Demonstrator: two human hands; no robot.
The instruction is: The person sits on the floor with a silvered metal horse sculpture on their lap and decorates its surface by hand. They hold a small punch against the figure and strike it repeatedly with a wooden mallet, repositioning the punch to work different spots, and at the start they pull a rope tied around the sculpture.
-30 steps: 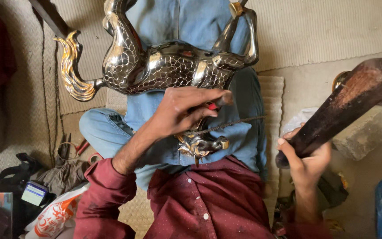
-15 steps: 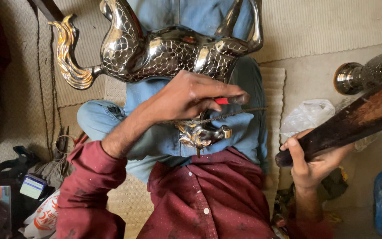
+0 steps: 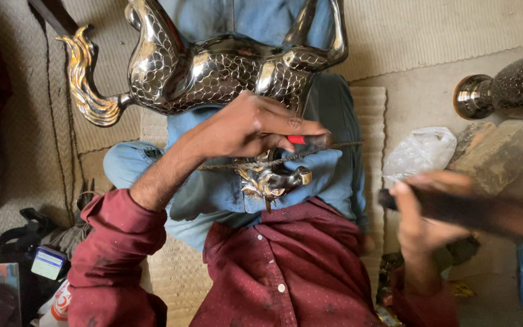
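A silver metal horse figure (image 3: 213, 66) with scale patterning and a golden tail (image 3: 86, 91) lies across my lap. My left hand (image 3: 255, 127) grips a thin twisted rod with a red handle (image 3: 301, 140), held level just below the horse's body. Under the rod, a small golden metal piece (image 3: 272, 180) rests on my blue jeans. My right hand (image 3: 417, 213), blurred, is closed around the dark handle of a wooden mallet (image 3: 461, 209) at the right, about level with the golden piece.
A silver metal vase (image 3: 509, 91) lies at the upper right. Below it sit a brick (image 3: 499, 151) and a crumpled plastic bag (image 3: 420, 155). A woven mat (image 3: 394, 36) covers the floor. Straps and a small box (image 3: 47, 263) lie at the lower left.
The mallet has swung down from a raised slant to a low, blurred position at the right. My left hand keeps the rod under the horse.
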